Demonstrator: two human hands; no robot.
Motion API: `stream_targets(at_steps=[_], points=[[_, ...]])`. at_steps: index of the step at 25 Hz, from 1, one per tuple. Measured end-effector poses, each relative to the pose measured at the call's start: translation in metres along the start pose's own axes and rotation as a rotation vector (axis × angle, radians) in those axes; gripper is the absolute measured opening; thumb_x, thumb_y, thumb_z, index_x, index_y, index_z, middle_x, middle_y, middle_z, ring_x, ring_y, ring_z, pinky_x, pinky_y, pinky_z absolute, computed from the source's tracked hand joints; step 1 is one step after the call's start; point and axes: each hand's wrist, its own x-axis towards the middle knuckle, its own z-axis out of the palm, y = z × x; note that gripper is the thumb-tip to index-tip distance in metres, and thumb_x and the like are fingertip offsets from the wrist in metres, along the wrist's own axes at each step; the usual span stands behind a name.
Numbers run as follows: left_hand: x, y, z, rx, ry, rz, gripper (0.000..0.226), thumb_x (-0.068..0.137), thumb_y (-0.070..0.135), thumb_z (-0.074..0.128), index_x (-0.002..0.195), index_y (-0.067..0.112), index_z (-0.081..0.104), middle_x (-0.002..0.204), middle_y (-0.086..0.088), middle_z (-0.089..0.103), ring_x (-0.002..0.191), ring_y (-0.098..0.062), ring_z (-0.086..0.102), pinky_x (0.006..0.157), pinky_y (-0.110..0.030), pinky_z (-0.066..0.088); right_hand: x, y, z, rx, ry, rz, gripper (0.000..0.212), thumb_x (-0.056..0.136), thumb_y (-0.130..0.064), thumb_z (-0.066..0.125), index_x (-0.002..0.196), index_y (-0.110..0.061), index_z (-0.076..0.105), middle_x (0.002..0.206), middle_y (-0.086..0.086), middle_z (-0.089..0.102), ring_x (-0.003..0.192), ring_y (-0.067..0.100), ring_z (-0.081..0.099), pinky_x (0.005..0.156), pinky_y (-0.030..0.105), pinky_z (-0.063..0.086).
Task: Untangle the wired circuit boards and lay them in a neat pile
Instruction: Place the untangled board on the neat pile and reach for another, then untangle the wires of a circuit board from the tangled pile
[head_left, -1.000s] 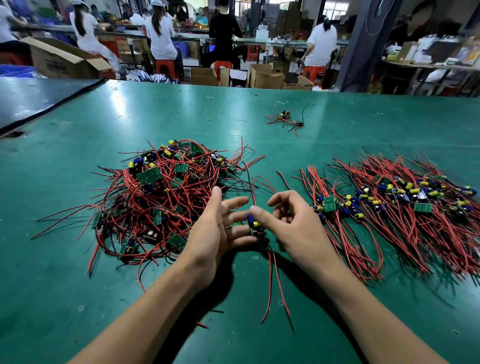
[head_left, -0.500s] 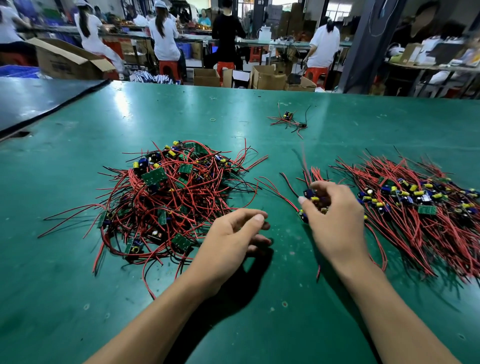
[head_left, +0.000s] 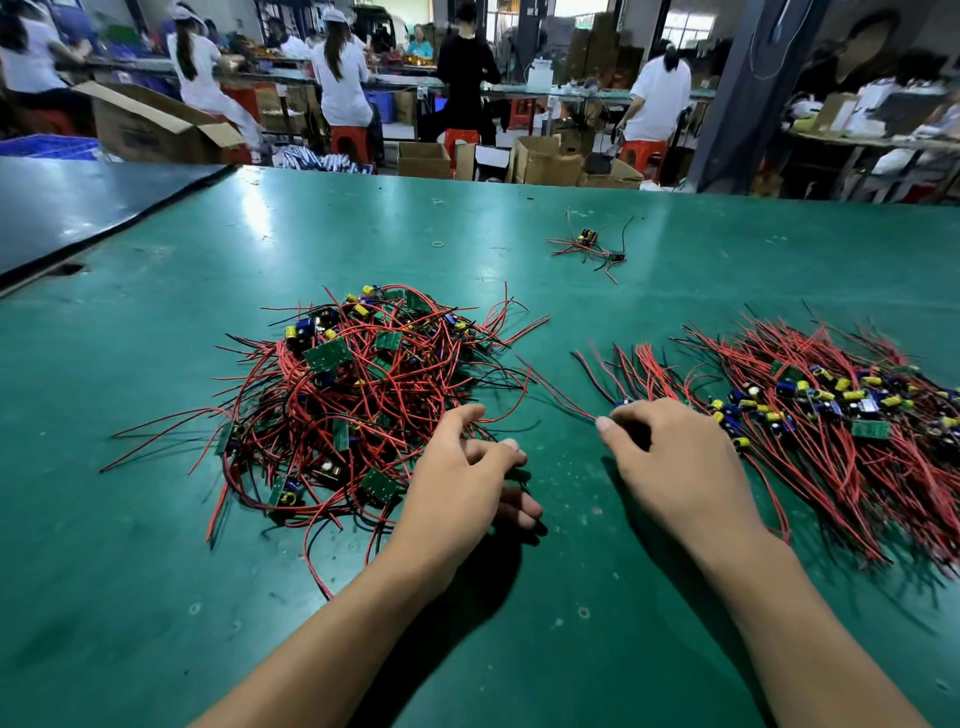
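Down on the green table (head_left: 156, 571), two bare hands at work. Over on the left, the tangled heap (head_left: 358, 395): red and black leads looped every way, small green boards and blue and yellow parts caught inside. Just off its near right edge, the left hand (head_left: 462, 488), palm down, fingers loosely curled and slightly spread, thumb up by the outermost leads; nothing visibly gripped.

Across to the right hand (head_left: 670, 467): knuckles up, fingers curled tight round one wired board (head_left: 622, 403), only a blue speck of it peeking past the fingertips, a red lead trailing away leftward over the table. Held right at the near left edge of the neat pile (head_left: 831, 415); touching or hovering, cannot tell. In that pile, boards bunched along the middle, leads combed out towards the far side and the near side.

Well apart from both, further up the table, a small stray cluster (head_left: 587, 244) of leads and parts, and left of it a thin yellow rubber band (head_left: 439, 243). Beyond the table edge, cardboard boxes (head_left: 545, 161), red stools (head_left: 348, 137), and people seated with backs turned at long benches.
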Motion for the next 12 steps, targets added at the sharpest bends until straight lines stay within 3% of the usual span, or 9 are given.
stream_targets(at_steps=[5,9,12], points=[[0.004,0.004,-0.004,-0.065,-0.006,-0.045,0.054,0.098,0.005,0.052,0.143,0.026,0.033,0.099,-0.02,0.065,0.052,-0.03,0.064,0.046,-0.03,0.052,0.001,0.0,0.003,0.009,-0.001,0.058,0.032,0.094,-0.04,0.063,0.114,-0.018,0.074,0.113,0.006,0.072,0.105,0.029,0.065,0.097,0.044,0.048],[0.002,0.005,-0.003,-0.015,-0.086,-0.081,0.02,0.098,0.004,0.051,0.118,0.002,0.055,0.087,-0.02,0.064,0.047,-0.026,0.061,0.043,-0.029,0.051,-0.005,-0.013,0.009,0.008,0.07,-0.015,0.024,0.094,-0.034,0.064,0.111,-0.019,0.074,0.11,0.002,0.07,0.107,0.027,0.062,0.093,0.041,0.041],[0.004,0.006,-0.004,-0.045,-0.13,-0.117,0.012,0.098,0.005,0.051,0.101,0.0,0.062,0.07,-0.019,0.063,0.043,-0.024,0.058,0.04,-0.027,0.049,-0.02,-0.048,0.024,0.156,0.12,-0.228,0.018,0.093,-0.025,0.066,0.108,-0.017,0.073,0.102,0.0,0.068,0.097,0.024,0.063,0.089,0.045,0.046]])
